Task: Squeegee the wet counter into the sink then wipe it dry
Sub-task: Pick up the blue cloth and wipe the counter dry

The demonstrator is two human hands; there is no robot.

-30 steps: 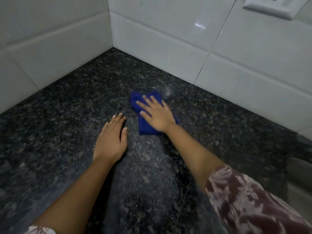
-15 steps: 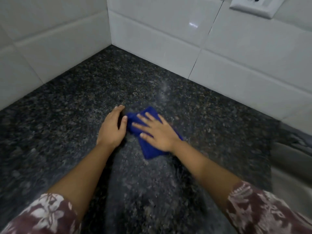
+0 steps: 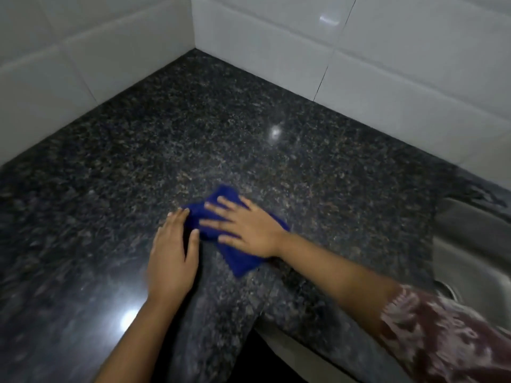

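1. While the right hand [image 3: 250, 230] lies flat on the cloth [image 3: 237, 261], its fingers are spread and pressed down on the fabric, palm down, not curled around it.
2. Cloth: dark blue, folded, lying on the counter [image 3: 318, 172] near the middle of the view. One end shows beyond the fingertips, the other below the palm.
3. Left hand [image 3: 172, 255]: flat on the counter, palm down, fingers together and extended, holding nothing. Its fingertips touch the cloth's left edge; the thumb lies just beside the fabric.
4. Counter: dark speckled stone, glossy, with bright light reflections at lower left and upper centre. Whether a water film is present cannot be told.
5. Sink [image 3: 470, 252]: steel, at the right edge of the view, well apart from the cloth; part of its drain is visible beside the right sleeve [image 3: 442, 335].
6. Sleeve: patterned maroon and white, covering the right forearm's upper part.
7. Walls [image 3: 387, 64]: white tiles, meeting in a corner at the counter's far end.
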